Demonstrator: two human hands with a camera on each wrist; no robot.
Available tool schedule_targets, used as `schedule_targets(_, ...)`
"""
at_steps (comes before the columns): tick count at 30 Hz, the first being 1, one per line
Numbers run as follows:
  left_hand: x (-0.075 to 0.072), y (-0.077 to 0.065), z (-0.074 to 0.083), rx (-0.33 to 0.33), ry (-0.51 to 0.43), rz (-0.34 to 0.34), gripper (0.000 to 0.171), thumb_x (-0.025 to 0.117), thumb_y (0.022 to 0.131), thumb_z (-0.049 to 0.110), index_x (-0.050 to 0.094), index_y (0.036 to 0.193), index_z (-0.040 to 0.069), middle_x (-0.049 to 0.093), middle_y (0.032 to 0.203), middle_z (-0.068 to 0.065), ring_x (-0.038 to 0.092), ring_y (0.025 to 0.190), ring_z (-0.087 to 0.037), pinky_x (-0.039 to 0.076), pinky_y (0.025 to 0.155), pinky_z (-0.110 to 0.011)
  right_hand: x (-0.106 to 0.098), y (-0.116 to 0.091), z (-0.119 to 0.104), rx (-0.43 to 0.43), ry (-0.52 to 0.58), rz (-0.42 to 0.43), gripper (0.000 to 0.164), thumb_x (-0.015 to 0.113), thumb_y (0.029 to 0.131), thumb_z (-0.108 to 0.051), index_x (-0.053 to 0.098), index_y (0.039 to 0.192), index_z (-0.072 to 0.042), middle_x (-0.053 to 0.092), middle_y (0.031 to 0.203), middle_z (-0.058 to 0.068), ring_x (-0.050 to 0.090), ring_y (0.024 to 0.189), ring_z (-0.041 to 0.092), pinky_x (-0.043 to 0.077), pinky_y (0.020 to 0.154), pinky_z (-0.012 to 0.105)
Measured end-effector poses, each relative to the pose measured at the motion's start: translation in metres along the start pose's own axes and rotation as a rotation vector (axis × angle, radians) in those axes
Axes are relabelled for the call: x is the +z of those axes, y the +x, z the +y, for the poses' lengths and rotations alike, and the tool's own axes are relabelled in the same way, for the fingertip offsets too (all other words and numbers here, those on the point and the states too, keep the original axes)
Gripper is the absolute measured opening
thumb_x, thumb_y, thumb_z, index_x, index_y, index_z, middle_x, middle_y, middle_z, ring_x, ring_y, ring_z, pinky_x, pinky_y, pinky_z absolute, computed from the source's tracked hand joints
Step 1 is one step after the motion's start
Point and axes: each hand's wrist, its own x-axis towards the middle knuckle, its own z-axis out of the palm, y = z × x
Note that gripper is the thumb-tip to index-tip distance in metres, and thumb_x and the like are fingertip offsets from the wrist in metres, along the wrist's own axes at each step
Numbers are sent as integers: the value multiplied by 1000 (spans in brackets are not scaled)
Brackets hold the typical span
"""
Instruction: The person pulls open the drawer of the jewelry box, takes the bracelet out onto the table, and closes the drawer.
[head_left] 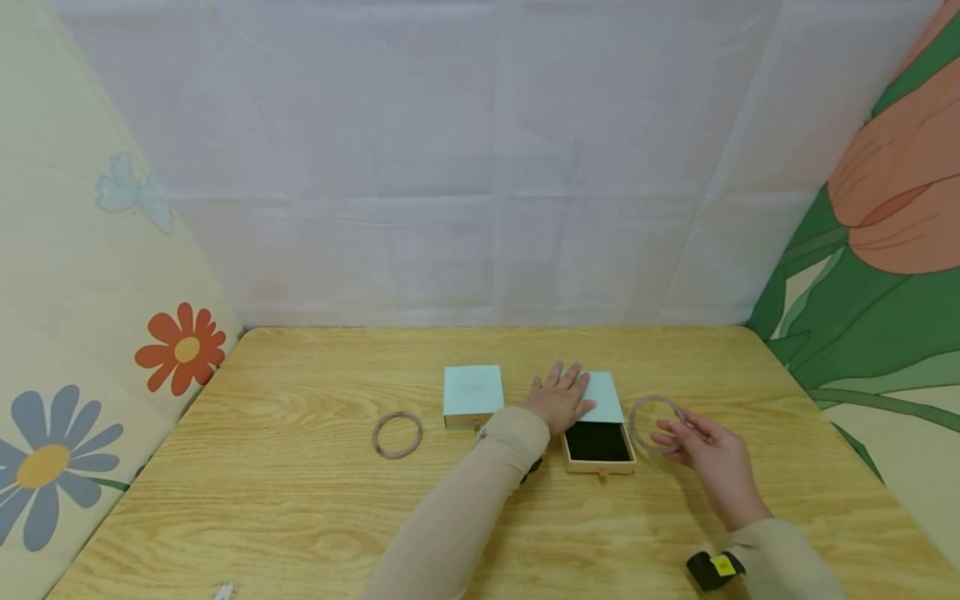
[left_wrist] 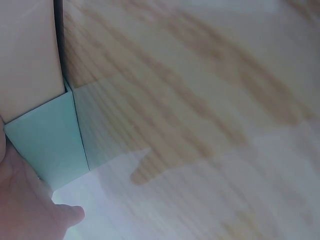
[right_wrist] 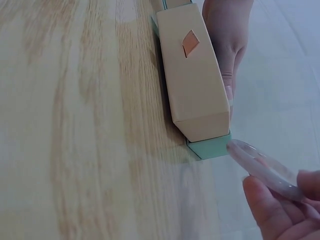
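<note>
My left hand (head_left: 557, 403) rests on the pale blue sleeve (head_left: 604, 398) of a jewelry box, its fingers spread flat over the left part of the top. The box's cream drawer (head_left: 600, 468) is pulled out toward me, with a dark lining and a small tab at its front. Just right of the drawer, my right hand (head_left: 712, 467) pinches a pale, translucent bangle (right_wrist: 265, 172) between thumb and fingers, held tilted near the box corner. The left wrist view shows the side of the blue sleeve (left_wrist: 52, 137) beside part of my left hand.
A second pale blue box (head_left: 472, 392), closed, stands left of my left hand. Another bangle (head_left: 377, 442) lies flat on the wooden table (head_left: 300, 500) further left. A small white object (head_left: 223, 592) is at the front edge. A white cloth backdrop (head_left: 450, 250) hangs behind.
</note>
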Motion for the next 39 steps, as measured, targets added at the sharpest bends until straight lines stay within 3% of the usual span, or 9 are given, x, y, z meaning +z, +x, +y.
schedule_targets(19,1,1,0,1,3,-4,59,19,105,47,9,158,23,2,163,4,-4,148,-19,11,118,-45,-2,4,-1,20,-23,17,54,46,104,-11,25,142,21,68,88,-22,67,80,-1,56,70,21)
schedule_targets(32,0,1,0,0,19,-12,59,18,105,47,8,158,23,1,163,4,-5,148,-19,12,118,-44,-4,6,3,54,27,32,55,47,103,-11,24,141,21,70,87,-18,68,79,0,56,69,20)
schedule_targets(39,1,1,0,-3,28,-6,59,18,105,47,8,158,23,2,163,4,-4,148,-19,12,118,-44,-5,8,2,76,-13,35,54,45,104,-12,25,142,20,69,87,-20,67,80,-2,56,69,20)
